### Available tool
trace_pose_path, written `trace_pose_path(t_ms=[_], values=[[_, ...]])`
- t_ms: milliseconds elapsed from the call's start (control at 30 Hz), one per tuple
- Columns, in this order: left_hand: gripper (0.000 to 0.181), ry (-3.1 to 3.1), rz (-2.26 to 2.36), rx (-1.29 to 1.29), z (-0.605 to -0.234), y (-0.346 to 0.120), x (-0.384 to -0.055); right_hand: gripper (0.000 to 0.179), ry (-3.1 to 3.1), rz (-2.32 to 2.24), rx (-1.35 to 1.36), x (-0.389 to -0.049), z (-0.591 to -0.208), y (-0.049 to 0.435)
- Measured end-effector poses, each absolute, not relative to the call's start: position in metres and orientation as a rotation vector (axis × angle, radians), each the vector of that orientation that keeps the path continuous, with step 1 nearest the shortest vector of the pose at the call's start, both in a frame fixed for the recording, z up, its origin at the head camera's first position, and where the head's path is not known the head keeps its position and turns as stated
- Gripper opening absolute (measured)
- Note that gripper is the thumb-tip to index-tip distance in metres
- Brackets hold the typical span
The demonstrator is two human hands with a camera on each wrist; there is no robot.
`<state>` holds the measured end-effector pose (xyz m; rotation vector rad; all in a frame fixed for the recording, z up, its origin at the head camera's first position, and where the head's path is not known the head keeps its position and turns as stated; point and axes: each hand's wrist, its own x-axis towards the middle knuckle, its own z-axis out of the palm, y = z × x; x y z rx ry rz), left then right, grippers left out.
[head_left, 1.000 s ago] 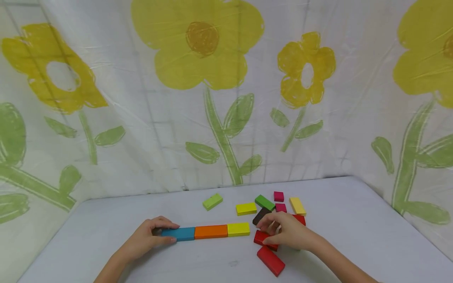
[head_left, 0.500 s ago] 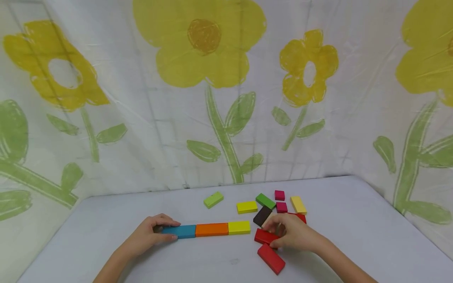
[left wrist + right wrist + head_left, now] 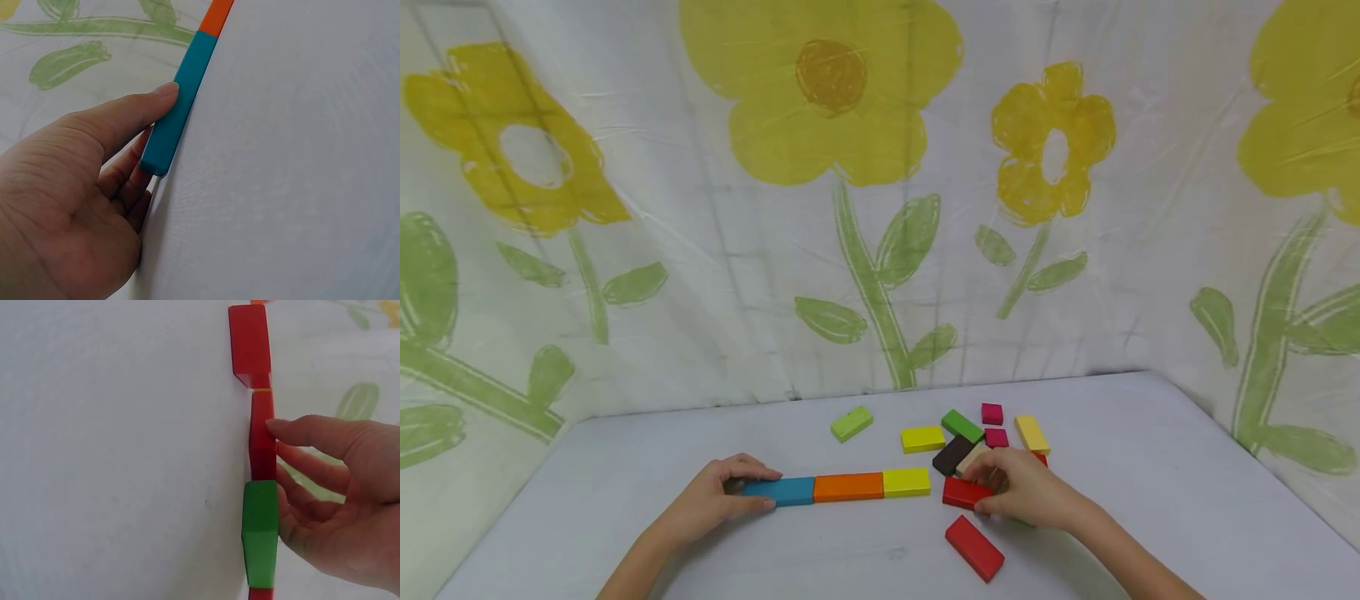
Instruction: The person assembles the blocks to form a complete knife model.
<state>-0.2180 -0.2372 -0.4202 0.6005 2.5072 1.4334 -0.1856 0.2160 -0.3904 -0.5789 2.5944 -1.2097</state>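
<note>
Only the head view takes in the full row of blue block [image 3: 790, 492], orange block [image 3: 848, 487] and yellow block [image 3: 907, 482]; the left wrist view cuts the orange one off. The right wrist view shows a green block [image 3: 260, 531] beside the right hand [image 3: 1024, 492], where the head view has just a green sliver. That hand pinches a red block [image 3: 962, 492] right of the row, hiding its far end; the left hand [image 3: 709, 502] pinches the blue block. Since half a second ago, the pinched red block has straightened and parted from the other red block [image 3: 974, 548].
</note>
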Motion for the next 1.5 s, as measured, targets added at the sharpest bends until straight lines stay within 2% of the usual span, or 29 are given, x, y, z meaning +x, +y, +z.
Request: trace_pose_path(t_ms=[833, 1500], values=[[0.033, 2.497, 1.456, 0.629, -0.420, -0.237, -0.218, 0.032, 2.650, -1.164, -0.688, -0.215, -0.389, 0.219], [0.033, 2.501, 1.458, 0.613, -0.419, -0.237, -0.216, 0.028, 2.597, -1.217, -0.705, -0.213, -0.391, 0.212]])
